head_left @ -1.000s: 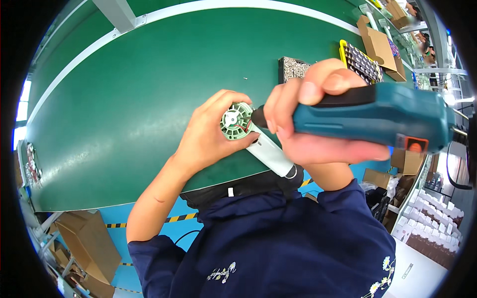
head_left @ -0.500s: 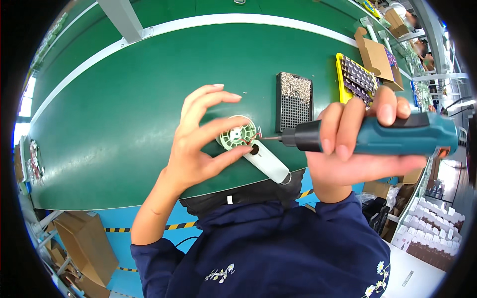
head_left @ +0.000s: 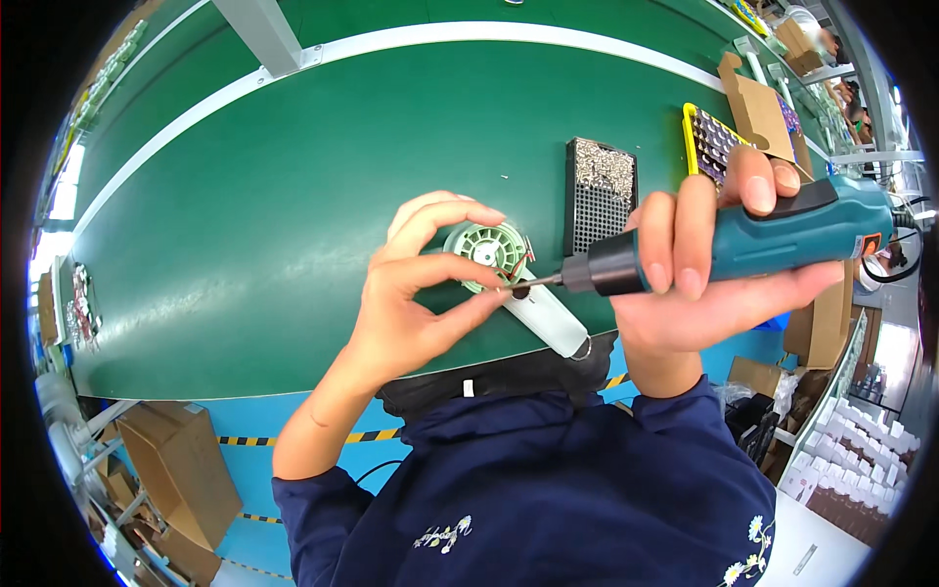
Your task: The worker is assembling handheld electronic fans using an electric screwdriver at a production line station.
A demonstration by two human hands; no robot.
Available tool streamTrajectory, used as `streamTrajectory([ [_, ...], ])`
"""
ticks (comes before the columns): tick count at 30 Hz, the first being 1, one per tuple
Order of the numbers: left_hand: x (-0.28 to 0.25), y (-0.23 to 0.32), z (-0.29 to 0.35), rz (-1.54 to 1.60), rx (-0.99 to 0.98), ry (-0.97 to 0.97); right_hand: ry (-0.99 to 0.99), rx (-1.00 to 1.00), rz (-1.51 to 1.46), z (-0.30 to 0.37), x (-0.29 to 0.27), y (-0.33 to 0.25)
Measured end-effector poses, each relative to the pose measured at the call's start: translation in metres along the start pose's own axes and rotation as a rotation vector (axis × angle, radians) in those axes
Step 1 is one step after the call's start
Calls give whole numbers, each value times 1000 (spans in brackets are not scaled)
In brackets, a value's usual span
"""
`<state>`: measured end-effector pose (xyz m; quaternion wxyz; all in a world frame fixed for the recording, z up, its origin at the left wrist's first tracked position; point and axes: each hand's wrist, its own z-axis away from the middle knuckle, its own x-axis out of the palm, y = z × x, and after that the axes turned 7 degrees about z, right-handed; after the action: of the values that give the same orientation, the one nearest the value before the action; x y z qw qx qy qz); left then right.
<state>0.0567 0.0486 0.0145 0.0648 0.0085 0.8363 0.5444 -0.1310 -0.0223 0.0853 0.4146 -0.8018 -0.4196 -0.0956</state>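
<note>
My right hand [head_left: 685, 264] is wrapped round a teal and black electric screwdriver [head_left: 782, 238], held level with its thin bit pointing left. At the bit's tip, the thumb and forefinger of my left hand [head_left: 416, 279] pinch together; whatever lies between them is too small and covered to make out. Below these fingers, a handheld fan [head_left: 551, 326] with a pale green round head and a white handle lies on the green table, its handle slanting toward me. Short red wires [head_left: 529, 256] stick out beside the head, near a dark round opening at the handle's top.
A black screw tray [head_left: 602, 186] full of small screws stands just beyond the screwdriver. Farther right are a yellow-edged tray [head_left: 692, 142] with dark round parts and an open cardboard box [head_left: 758, 112]. A white rail [head_left: 440, 34] crosses the table's far side.
My left thumb and forefinger have closed at the bit's tip; they were apart before. The screwdriver's bit has come closer to those fingers, over the fan. The whole view has shifted slightly.
</note>
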Motion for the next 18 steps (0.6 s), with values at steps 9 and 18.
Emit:
streamTrajectory([
  [9, -7, 20, -7, -233, -28, -142, -200, 232, -88, -3, 2, 11],
  [18, -8, -4, -8, -282, -93, 80, -367, 64, -14, -7, 6, 39],
])
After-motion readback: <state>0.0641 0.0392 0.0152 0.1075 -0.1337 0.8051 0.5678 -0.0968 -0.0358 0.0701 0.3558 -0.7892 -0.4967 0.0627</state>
